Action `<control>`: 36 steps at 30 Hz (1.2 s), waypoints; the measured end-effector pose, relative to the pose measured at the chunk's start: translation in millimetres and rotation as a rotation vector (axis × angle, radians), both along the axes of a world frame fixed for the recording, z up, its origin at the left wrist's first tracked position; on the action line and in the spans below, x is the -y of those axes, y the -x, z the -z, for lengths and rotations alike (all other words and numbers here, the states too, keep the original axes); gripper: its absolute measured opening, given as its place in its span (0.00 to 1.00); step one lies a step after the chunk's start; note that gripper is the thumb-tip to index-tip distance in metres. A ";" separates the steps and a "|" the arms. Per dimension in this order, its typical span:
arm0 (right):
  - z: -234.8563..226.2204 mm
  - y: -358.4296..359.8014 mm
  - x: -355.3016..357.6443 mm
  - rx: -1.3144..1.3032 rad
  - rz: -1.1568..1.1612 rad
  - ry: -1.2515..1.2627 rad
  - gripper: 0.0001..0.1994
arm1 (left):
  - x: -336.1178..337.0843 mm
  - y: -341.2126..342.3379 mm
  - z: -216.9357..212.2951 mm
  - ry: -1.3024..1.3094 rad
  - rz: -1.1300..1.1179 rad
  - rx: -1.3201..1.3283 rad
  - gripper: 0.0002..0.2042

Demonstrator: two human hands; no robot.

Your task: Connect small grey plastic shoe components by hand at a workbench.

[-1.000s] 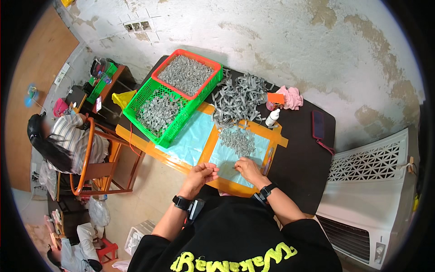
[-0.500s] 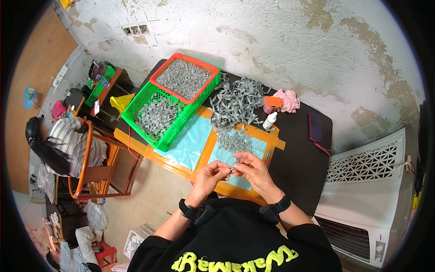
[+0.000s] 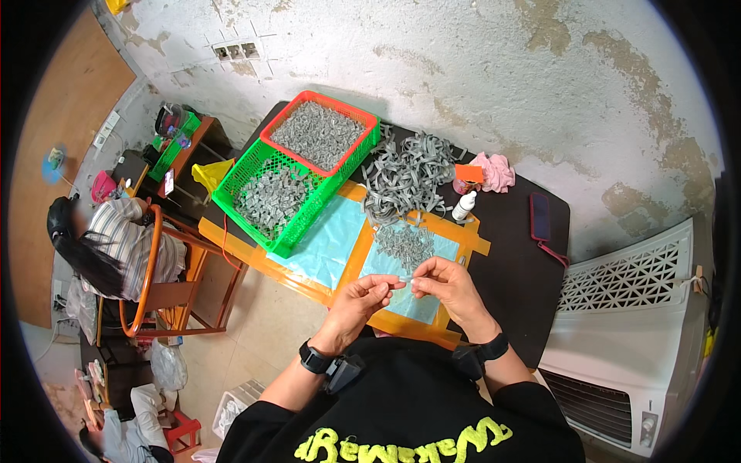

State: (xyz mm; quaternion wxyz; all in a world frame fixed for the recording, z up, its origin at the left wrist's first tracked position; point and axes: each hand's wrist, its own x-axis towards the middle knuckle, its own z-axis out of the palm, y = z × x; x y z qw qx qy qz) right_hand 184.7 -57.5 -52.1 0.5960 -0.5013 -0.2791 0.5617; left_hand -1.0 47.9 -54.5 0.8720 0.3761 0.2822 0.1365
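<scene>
Left hand: left hand (image 3: 361,297) is raised above the near edge of the table; fingers are curled together, thumb and forefinger pinched on one end of a small clear piece (image 3: 407,279)
Right hand: right hand (image 3: 446,283) is level with the left, just beside it; fingertips are closed on the other end of the same piece
Small clear piece: held between the two hands, spanning the narrow gap between their fingertips; it sits above the light blue mat (image 3: 421,274); too small to tell its exact shape
Loose grey parts: a small heap of grey parts (image 3: 404,242) lies on the mat just beyond the fingertips, not touched by either hand
Grey strips: a larger tangled pile of grey strips (image 3: 407,171) lies farther back on the table
Baskets: a green basket (image 3: 248,171) holds grey parts; a red basket (image 3: 349,113) rests on its far end, also filled with grey parts; both stand to the left, well apart from the hands
Other items: a white bottle (image 3: 464,205) stands near the strips; a pink cloth (image 3: 495,170) lies behind it; a phone (image 3: 539,217) lies on the dark table (image 3: 513,270) to the right
Surroundings: a person (image 3: 116,243) sits in an orange chair (image 3: 158,289) at far left
</scene>
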 end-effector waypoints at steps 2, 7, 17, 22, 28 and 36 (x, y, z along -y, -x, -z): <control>-3.9 0.7 1.7 -0.074 0.042 0.004 0.05 | 1.9 0.0 -7.2 0.022 -0.007 0.009 0.12; -13.8 6.6 4.2 -0.218 0.077 0.005 0.04 | 8.8 0.4 -13.0 0.037 -0.038 0.045 0.12; -22.3 16.7 9.0 -0.016 0.032 0.002 0.06 | 14.0 3.2 -10.1 -0.042 -0.085 0.028 0.09; -20.2 20.4 9.4 0.041 0.023 -0.024 0.06 | 16.1 3.0 -4.8 -0.106 -0.091 0.053 0.07; -20.3 24.3 10.9 0.135 0.044 0.013 0.06 | 18.6 1.6 -14.1 0.043 -0.150 0.001 0.08; -19.5 20.8 15.6 -0.079 0.026 -0.013 0.06 | 22.4 0.9 -8.9 0.070 -0.117 0.134 0.08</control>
